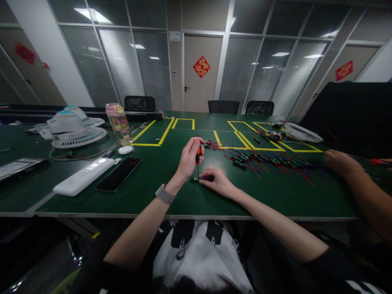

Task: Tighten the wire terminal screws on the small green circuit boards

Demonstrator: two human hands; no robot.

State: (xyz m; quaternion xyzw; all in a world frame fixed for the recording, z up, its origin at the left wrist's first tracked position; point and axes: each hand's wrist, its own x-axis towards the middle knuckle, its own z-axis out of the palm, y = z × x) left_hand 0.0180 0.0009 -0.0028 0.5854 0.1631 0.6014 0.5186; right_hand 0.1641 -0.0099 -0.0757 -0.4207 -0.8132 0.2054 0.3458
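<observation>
My left hand (189, 157) is closed around the red and black handle of a screwdriver (198, 153). The screwdriver stands upright, its thin shaft pointing down at a small green circuit board (195, 179) on the table. Whether the tip touches the board is too small to tell. With its fingertips, my right hand (219, 181) pinches the board from the right and holds it against the tabletop. A dark part shows between the right fingers. Beyond my left hand lie more small boards with red and blue wires (211, 143).
Several wired boards (269, 159) spread across the green table (171, 200) to the right. A co-worker's hand (343, 163) is at the far right. On the left are a phone (119, 174), a white power strip-like bar (84, 176), a bottle (119, 124) and fan parts (73, 126).
</observation>
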